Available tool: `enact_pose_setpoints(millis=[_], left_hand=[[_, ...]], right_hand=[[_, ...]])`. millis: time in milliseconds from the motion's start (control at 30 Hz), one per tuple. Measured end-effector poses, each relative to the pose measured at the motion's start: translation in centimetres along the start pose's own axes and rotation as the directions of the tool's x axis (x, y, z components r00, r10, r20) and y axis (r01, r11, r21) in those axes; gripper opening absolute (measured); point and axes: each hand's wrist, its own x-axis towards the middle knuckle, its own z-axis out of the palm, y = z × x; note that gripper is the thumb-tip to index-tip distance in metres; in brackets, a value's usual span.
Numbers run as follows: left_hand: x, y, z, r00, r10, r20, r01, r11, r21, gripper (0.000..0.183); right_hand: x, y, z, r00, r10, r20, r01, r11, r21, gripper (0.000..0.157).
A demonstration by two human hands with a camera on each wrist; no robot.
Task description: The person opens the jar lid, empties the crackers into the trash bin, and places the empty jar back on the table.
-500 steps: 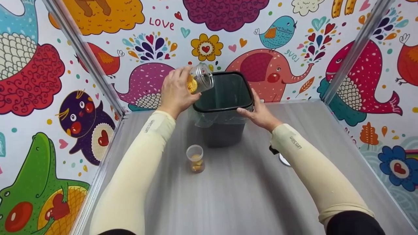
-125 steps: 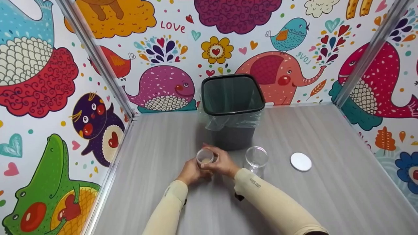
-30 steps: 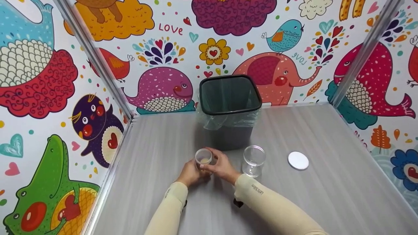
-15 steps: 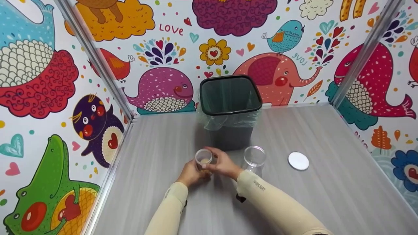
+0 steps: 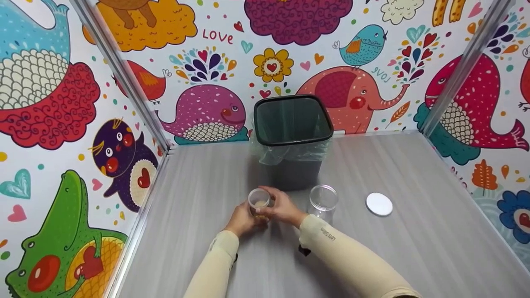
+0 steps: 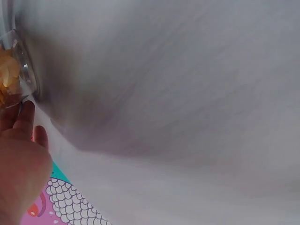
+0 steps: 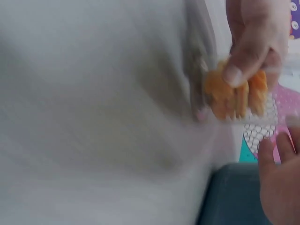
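Observation:
A small clear plastic cup (image 5: 259, 198) stands upright on the table in front of the bin, orange-yellow pieces in its lower part. My left hand (image 5: 241, 220) grips the cup low down from the left; in the right wrist view its thumb presses the wall over the orange-yellow pieces (image 7: 227, 96). From the right, my right hand (image 5: 283, 207) holds the cup's upper part, thumb on the near side and fingers behind. Part of the cup, with pieces inside, shows in the left wrist view beside my left hand (image 6: 23, 161).
A dark bin (image 5: 294, 169) with a clear liner over its rim stands behind the hands. Right of them is a lidless clear jar (image 5: 324, 198), partly behind the right sleeve. A round white lid (image 5: 379, 204) lies farther right. Patterned walls (image 5: 211, 111) enclose the grey table (image 5: 198, 174).
Earlier the left hand tipped a jar of yellow pieces by the bin, the right hand on the bin's rim. Now the jar stands on the table; both hands hold the cup, nearly still lately.

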Motion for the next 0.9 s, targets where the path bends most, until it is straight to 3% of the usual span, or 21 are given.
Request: enact_pose_setpoints(millis=[133,200,267,400,633,733,900], left_hand=[[0.0,0.1,-0.1,1.0,-0.023,0.006,0.023,1.0,0.009,0.069],[0.1,0.2,-0.1,0.999,-0.032,0.009,0.032,0.999,0.019,0.07],[0.1,0.2,-0.1,0.999,-0.03,0.013,0.029,0.999,0.025,0.07],[0.0,0.2,-0.1,0.999,-0.038,0.022,0.038,0.999,0.007,0.068],[0.0,0.3,-0.2,1.0,-0.021,0.014,0.021,1.0,0.017,0.065],[0.0,0.4,-0.1,0.999,-0.032,0.017,0.032,0.999,0.015,0.064],[-0.1,0.4,0.0,1.0,-0.024,0.012,0.024,1.0,0.006,0.065]], right_hand=[[0.4,-0.1,-0.9,0.994,0.017,0.109,-0.02,0.999,0.032,0.075],[0.5,-0.1,-1.0,0.992,0.027,0.126,-0.031,0.999,0.027,0.075],[0.4,0.0,-0.8,0.994,0.033,0.107,-0.034,0.999,0.01,0.074],[-0.1,0.3,0.0,1.0,0.009,-0.003,-0.009,1.0,-0.024,0.072],[-0.7,0.4,1.2,0.991,-0.014,-0.13,0.013,1.0,-0.01,0.074],[-0.7,0.4,1.2,0.992,-0.013,-0.124,0.011,1.0,-0.017,0.073],[-0.4,0.4,0.1,0.999,-0.038,-0.023,0.038,0.999,-0.013,0.07]])
